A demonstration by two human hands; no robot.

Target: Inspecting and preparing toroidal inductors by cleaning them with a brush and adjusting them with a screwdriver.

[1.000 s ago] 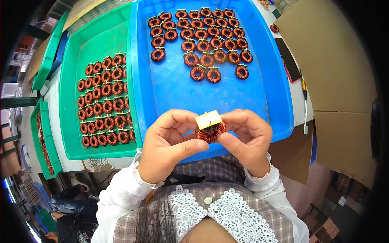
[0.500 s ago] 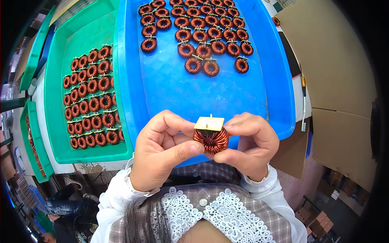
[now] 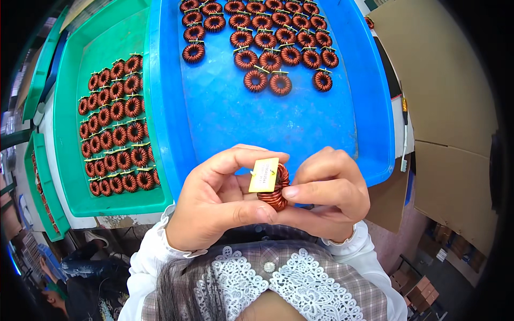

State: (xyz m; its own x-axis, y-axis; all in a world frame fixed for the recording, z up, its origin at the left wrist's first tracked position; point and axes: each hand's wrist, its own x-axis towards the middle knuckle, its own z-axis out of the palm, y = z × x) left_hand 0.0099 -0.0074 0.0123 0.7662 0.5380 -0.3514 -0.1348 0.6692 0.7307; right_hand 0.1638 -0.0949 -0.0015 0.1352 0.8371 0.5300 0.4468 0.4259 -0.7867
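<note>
Between my hands, over the near edge of the blue tray, is a toroidal coil point(image 3: 272, 199) wound with copper wire. A small pale yellow base plate point(image 3: 263, 175) on it faces up and left, with a pin poking through. My left hand point(image 3: 211, 195) grips the coil, index finger along the top and thumb below. My right hand point(image 3: 329, 192) has its fingers curled, with the thumb tip touching the coil's right side; its other fingertips are partly hidden.
The blue tray point(image 3: 267, 123) holds several rows of similar coils at its far end. To the left, a green tray point(image 3: 75, 182) carries more coils in rows. A brush point(image 3: 405, 134) lies at the right beside cardboard point(image 3: 450, 107). At lower left, another person point(image 3: 80, 289) is partly visible.
The coil has been turned, so its plate now tilts toward the left and its ring shows from the side. My right fingers have shifted from pinching its side to a curled pose.
</note>
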